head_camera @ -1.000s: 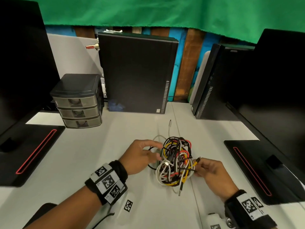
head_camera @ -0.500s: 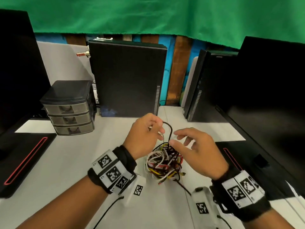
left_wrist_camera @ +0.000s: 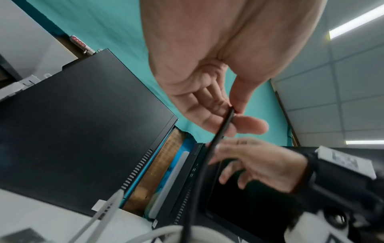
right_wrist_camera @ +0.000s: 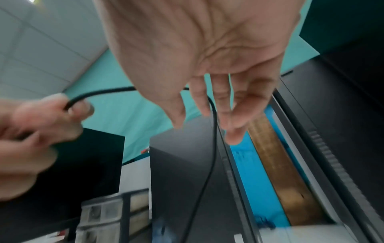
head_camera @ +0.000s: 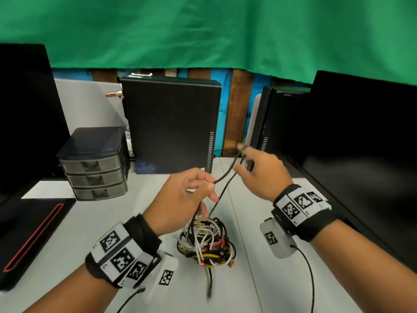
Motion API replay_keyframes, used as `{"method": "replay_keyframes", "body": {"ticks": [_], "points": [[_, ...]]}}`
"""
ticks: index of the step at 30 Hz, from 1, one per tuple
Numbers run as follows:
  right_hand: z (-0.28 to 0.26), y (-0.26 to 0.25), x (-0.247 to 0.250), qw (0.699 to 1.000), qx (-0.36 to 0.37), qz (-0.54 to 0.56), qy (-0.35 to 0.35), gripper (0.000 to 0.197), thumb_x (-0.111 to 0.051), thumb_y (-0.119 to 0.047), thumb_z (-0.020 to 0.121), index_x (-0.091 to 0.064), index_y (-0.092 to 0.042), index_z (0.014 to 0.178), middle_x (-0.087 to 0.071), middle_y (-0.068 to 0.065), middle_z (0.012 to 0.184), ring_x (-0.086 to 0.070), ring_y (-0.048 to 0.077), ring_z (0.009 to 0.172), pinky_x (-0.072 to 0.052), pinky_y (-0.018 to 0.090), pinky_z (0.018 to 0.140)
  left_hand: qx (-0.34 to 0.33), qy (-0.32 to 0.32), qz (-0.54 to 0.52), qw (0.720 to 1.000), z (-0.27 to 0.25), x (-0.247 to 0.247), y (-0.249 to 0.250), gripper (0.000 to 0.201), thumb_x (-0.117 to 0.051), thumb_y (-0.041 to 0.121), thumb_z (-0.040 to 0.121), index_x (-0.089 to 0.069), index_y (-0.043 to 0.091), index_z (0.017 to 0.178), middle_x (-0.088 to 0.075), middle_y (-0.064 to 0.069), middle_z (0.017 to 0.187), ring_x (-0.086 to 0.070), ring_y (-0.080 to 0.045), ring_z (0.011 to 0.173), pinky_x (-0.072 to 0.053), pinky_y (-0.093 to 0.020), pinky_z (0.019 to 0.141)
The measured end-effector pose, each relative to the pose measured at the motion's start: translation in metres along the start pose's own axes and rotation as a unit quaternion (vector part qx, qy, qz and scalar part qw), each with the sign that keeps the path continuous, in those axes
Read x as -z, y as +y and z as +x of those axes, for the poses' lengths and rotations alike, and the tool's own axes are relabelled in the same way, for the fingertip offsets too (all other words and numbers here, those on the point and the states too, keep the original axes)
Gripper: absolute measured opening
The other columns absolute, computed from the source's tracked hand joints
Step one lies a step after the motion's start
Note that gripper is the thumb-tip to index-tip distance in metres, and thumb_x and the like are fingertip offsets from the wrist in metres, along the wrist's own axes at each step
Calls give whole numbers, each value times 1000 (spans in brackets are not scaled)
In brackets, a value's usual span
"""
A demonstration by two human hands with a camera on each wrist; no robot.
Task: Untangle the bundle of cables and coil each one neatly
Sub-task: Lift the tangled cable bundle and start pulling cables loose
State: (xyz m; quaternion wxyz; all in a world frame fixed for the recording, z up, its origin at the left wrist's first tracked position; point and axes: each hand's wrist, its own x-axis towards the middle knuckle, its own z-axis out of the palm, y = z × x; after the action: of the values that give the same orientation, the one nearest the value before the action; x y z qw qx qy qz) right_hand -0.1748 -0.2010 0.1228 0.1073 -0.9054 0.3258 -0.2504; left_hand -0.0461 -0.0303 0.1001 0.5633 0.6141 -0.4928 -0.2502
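A tangled bundle of cables (head_camera: 207,242), white, black, yellow and red, lies on the white table (head_camera: 90,222) between my forearms. My left hand (head_camera: 209,185) is raised above it and pinches a black cable (head_camera: 225,175) between thumb and fingers, as the left wrist view shows (left_wrist_camera: 234,113). From there the black cable runs up to my right hand (head_camera: 244,159), loops over its spread, nearly straight fingers (right_wrist_camera: 228,102), and drops back to the bundle. The right wrist view shows that cable (right_wrist_camera: 209,164) hanging past the fingers.
A grey three-drawer unit (head_camera: 92,163) stands at the left. A black computer tower (head_camera: 171,127) and a second one (head_camera: 270,123) stand behind. Dark monitors (head_camera: 361,132) flank the table, with a black red-striped base (head_camera: 29,233) at the left. Wrist-camera leads trail near the front edge.
Both hands rose off the bundle. The left hand lifted a black cable loop, and the right hand moved up and right, drawing that loop out longer over its fingers.
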Motion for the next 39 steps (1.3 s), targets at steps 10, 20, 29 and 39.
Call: {"method": "replay_keyframes", "body": {"ticks": [10,20,29,39], "points": [[33,-26,60,969,136,186,87,54,-76,-36,85,-59,-28,136,-35,-4,156,-35,9,143,-39,33,114,117,-253,189,942,1,6,-63,33,-78,30,85,-66,27,116,-67,17,111,-60,4,106,-45,-15,97],[3,32,29,995,-85,42,16,44,-61,-55,89,-61,-16,70,-67,5,69,-67,24,71,-52,32,57,8,-240,401,884,1,2,-70,44,-71,38,77,-60,37,120,-69,12,110,-65,-12,98,-53,-29,87],[-56,16,-33,990,-59,83,-102,30,-65,-44,92,-61,-32,119,-46,-8,143,-59,7,108,-51,25,86,42,-93,235,967,5,11,-77,34,-81,58,69,-76,27,81,-73,7,76,-67,-10,71,-58,-39,69],[-87,-1,-53,990,72,103,69,15,-67,-35,90,-70,-24,100,-63,-7,114,-58,13,106,-51,31,87,64,50,161,984,4,4,-92,49,-68,62,82,-70,15,69,-57,8,50,-46,-5,45,-40,-25,51]]}}
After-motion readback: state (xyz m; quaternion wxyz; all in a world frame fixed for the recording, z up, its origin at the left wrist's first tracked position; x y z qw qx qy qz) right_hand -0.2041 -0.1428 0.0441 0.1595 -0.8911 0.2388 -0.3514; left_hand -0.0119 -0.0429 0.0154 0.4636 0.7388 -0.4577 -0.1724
